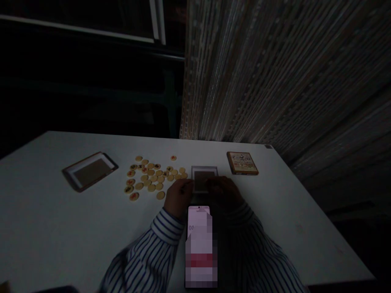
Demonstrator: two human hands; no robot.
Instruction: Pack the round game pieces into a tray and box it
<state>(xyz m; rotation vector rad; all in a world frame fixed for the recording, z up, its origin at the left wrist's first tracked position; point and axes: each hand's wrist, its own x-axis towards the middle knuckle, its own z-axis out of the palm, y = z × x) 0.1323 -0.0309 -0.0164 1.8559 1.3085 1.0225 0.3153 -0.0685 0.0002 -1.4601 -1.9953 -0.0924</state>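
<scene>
A shallow open box [204, 167] with pale walls and a brown bottom lies on the table in front of me. My left hand [179, 197] is closed at its left wall, fingers curled. On the opposite side, my right hand [225, 190] is curled over the right wall, its fingertips reaching over the box bottom; dim light blurs the finger detail. Left of the box are several round wooden Chinese chess pieces [151, 188], some showing red or dark characters and others blank side up. A lit phone [199, 228] lies between my forearms.
A printed square box [243, 163] sits to the right on the white table [76, 236]. At the left lies an open tray or lid [80, 188] with a brown inside. A string curtain [244, 73] hangs at the table's far right edge.
</scene>
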